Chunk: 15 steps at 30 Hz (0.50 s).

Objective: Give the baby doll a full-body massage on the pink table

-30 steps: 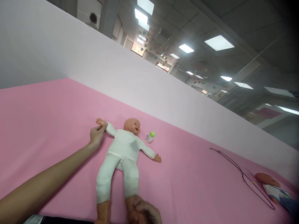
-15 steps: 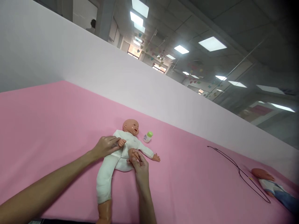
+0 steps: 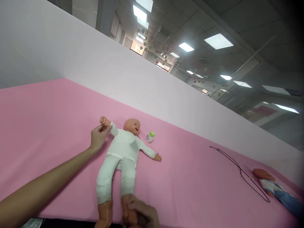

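A baby doll [image 3: 123, 145] in a white top and trousers lies on its back on the pink mat [image 3: 190, 177]. My left hand [image 3: 99, 136] has its fingers closed round the doll's forearm on the left, which is raised beside the head. Lower down, my right hand [image 3: 142, 212], blurred by motion, grips the doll's foot on the right near the mat's front edge. The doll's other arm lies stretched out to the right. A small white bottle [image 3: 149, 137] with a green cap sits beside the doll's head.
A thin dark looped cord [image 3: 239, 167] lies on the mat to the right. Past it is a second doll [image 3: 273, 186] in white and blue. A low white wall [image 3: 142, 91] runs along the back of the mat.
My left hand has swung the doll's arm from the chest up and out to the left. My right hand has brought the bent leg down straight toward the front edge.
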{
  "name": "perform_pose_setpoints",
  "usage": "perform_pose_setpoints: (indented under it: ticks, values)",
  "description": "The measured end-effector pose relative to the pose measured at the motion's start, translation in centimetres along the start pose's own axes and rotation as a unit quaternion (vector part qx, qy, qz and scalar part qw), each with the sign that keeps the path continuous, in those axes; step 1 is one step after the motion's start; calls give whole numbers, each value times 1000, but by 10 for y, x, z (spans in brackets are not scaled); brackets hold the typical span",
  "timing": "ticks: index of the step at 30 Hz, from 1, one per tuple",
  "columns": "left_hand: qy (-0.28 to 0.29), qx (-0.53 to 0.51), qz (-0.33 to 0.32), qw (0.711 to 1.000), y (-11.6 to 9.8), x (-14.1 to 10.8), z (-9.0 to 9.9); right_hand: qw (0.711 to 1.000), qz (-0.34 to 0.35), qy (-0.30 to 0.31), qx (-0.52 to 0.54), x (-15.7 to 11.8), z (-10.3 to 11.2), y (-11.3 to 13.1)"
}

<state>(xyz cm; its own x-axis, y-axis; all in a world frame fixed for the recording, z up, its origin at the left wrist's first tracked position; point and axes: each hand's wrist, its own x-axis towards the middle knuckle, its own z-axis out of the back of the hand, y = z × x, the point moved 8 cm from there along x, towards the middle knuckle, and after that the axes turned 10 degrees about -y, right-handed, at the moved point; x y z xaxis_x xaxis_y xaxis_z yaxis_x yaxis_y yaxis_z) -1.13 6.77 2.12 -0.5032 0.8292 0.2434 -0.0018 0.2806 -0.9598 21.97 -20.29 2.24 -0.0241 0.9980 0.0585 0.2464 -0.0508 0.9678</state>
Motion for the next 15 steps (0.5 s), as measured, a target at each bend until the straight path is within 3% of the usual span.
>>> perform_pose_setpoints:
  ticks: [2, 5, 8, 11, 15]
  values:
    - [72, 28, -113, 991, -22, -18, -12, 997, 23, -66, -26, 20, 7, 22]
    - [215, 82, -288, 929, -41, -55, -33, 985, 41, -153, -77, 64, 12, 44]
    - [287, 100, -358, 883, -40, -77, -43, 982, 47, -165, -75, 106, 4, 40]
    - [249, 101, -291, 918, -31, -67, -41, 983, 45, -167, -57, 112, 3, 28]
    - [114, 18, -62, 991, -7, -29, -23, 987, 21, -155, -38, 63, 21, 16]
